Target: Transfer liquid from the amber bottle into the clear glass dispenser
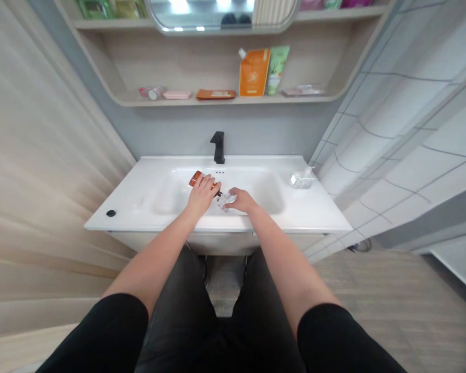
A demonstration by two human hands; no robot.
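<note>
My left hand [202,196] is closed around an amber bottle [194,178], which is tilted so that its dark neck points down to the right. The neck is close to a clear, see-through container [226,200]; whether the two touch, and whether liquid runs between them, I cannot make out. My right hand [243,200] grips that container from the right, thumb and fingers on its sides. Both hands are over the white washbasin [264,189]. On the counter at the left lies a small black cap [111,213].
Behind the basin rises a black tap [218,147]. A clear pump bottle [302,178] stands on the counter's right side. Above, a shelf [147,102] holds an orange pouch [253,72], a green tube [277,70] and small items. A mirror [225,15] hangs at the top.
</note>
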